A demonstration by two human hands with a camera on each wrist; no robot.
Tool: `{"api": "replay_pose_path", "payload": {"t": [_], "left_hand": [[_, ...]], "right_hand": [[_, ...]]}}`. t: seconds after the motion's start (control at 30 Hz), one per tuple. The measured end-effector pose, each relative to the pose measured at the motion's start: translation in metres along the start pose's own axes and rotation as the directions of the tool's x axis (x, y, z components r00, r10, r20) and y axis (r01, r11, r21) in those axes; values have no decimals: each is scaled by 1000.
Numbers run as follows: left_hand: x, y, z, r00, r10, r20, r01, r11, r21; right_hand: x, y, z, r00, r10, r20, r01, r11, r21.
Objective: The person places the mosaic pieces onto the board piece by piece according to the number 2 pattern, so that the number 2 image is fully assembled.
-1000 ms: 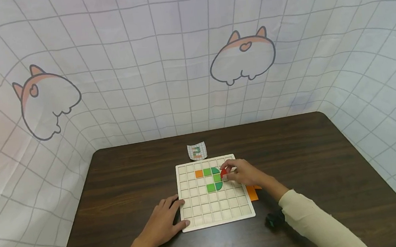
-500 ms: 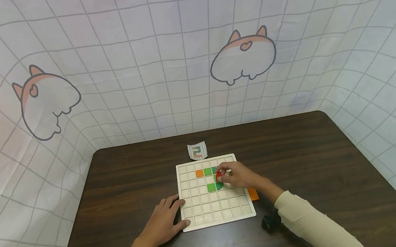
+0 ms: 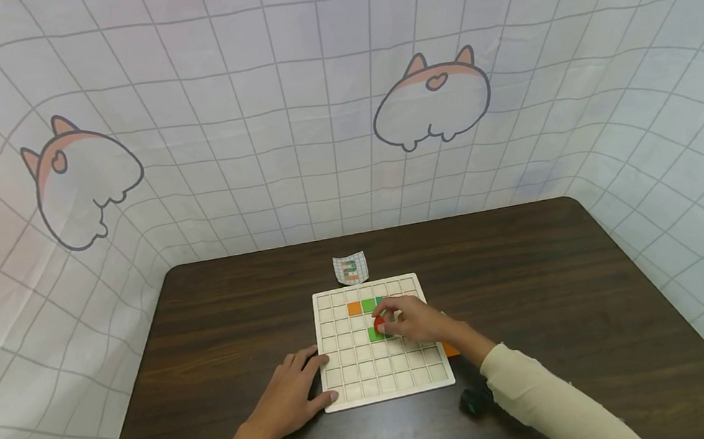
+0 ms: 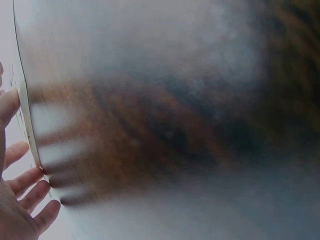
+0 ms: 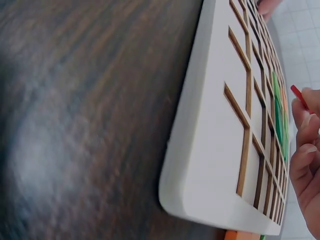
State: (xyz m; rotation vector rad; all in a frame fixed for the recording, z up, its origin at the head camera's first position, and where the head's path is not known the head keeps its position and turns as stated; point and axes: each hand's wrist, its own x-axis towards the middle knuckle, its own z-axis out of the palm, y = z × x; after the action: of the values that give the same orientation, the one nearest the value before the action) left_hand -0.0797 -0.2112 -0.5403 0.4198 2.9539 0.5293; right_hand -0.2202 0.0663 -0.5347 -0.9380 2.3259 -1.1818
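Observation:
A red tile [image 3: 379, 323], seen edge-on in the right wrist view, is pinched between the thumb and fingers of my right hand [image 3: 414, 319]. That hand is over the cream grid board [image 3: 357, 375]. In the board's cells lie an orange tile [image 3: 353, 308] and a green tile [image 3: 370, 305]. Another green tile [image 3: 374, 334] lies just below the red one, and more green ones are partly hidden by the right hand. My left hand [image 3: 284, 395] rests at the board's left edge, fingers extended, thumb touching the lower left rim.
Behind the board lies a small printed card [image 3: 350, 269] with a coloured grid pattern. Orange pieces [image 3: 450, 349] stick out beside the board's right edge. A small dark object [image 3: 473, 402] is near the right sleeve. The dark wood table [image 3: 237, 298] meets a white gridded curtain at the back.
My right hand has carried the red tile leftward and slightly nearer across the board, from right of the green tiles to over them. The left hand stays at the board's edge.

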Motion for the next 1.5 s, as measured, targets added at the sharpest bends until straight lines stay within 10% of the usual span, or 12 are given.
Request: {"api": "replay_pose_path", "payload": {"t": [1.5], "left_hand": [[0, -4, 4, 1000, 3, -14, -2, 1000, 15]], "right_hand": [[11, -16, 33, 997, -10, -73, -4, 983, -183]]}}
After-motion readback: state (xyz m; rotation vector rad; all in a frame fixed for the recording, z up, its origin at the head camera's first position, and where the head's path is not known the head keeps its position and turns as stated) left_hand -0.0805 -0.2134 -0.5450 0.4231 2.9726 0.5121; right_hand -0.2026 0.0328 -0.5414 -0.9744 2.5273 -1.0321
